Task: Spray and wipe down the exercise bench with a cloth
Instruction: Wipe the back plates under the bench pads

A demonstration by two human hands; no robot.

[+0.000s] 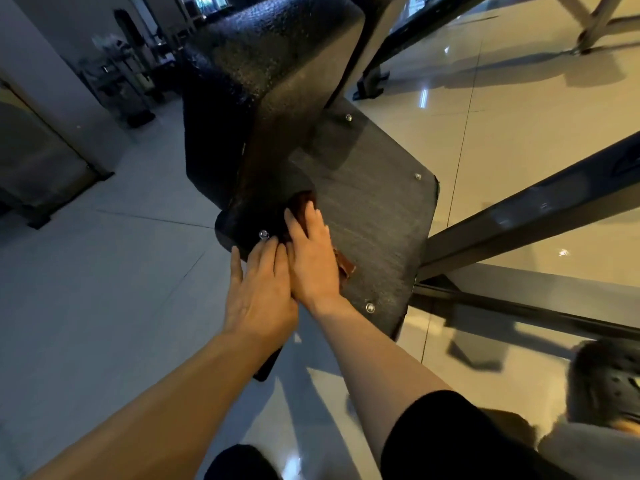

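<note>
The exercise bench has a black padded backrest [263, 84] rising away from me and a flat dark plate [377, 209] with silver bolts at its foot. A brown cloth [344, 266] lies on that plate, mostly hidden under my right hand [311, 261], which presses on it with straight fingers; another bit of cloth shows near the fingertips. My left hand [259, 289] lies flat beside it on the plate's near left edge, touching the right hand. No spray bottle is in view.
Dark steel frame bars [526, 216] run out to the right over a glossy tiled floor [519, 116]. A grey door and wall [41, 133] stand at the left, with gym gear [124, 74] behind. A dark shoe [602, 386] sits at the lower right.
</note>
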